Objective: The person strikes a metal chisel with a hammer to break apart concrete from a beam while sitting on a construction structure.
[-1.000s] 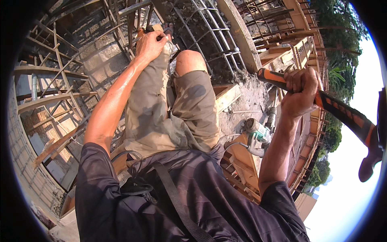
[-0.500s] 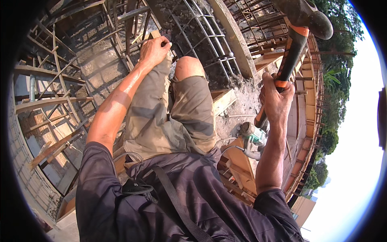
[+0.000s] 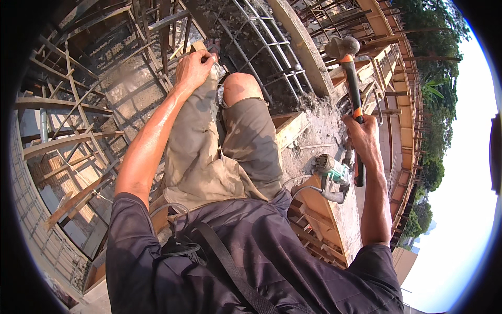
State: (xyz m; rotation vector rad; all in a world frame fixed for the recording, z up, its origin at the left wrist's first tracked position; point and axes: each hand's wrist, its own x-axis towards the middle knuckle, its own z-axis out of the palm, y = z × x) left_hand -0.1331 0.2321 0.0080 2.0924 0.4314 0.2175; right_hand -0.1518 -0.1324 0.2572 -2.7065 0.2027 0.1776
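Note:
My right hand (image 3: pixel 364 137) grips a hammer (image 3: pixel 353 86) with a black and orange handle, raised on the right. Its dark metal head points away from me, and the handle's butt end sticks out below my fist. Out over my left shin, my left hand (image 3: pixel 193 69) is closed, thumb and fingers pinched together. What they hold, if anything, is too small to make out. The end of a wooden piece (image 3: pixel 198 46) shows just beyond that hand. My knees are bent in front of me, in worn brown trousers.
A green and grey corded power tool (image 3: pixel 333 172) lies right of my thigh, by a wooden formwork box (image 3: pixel 327 222). Ahead, a steel rebar cage (image 3: pixel 274 49) runs beside a concrete-stained board (image 3: pixel 303 49). Timber bracing (image 3: pixel 65 104) fills a lower level at left.
The hammer has swung away from me and a little left, its head now lower in the picture and farther off. My left hand stays almost in place, still pinched.

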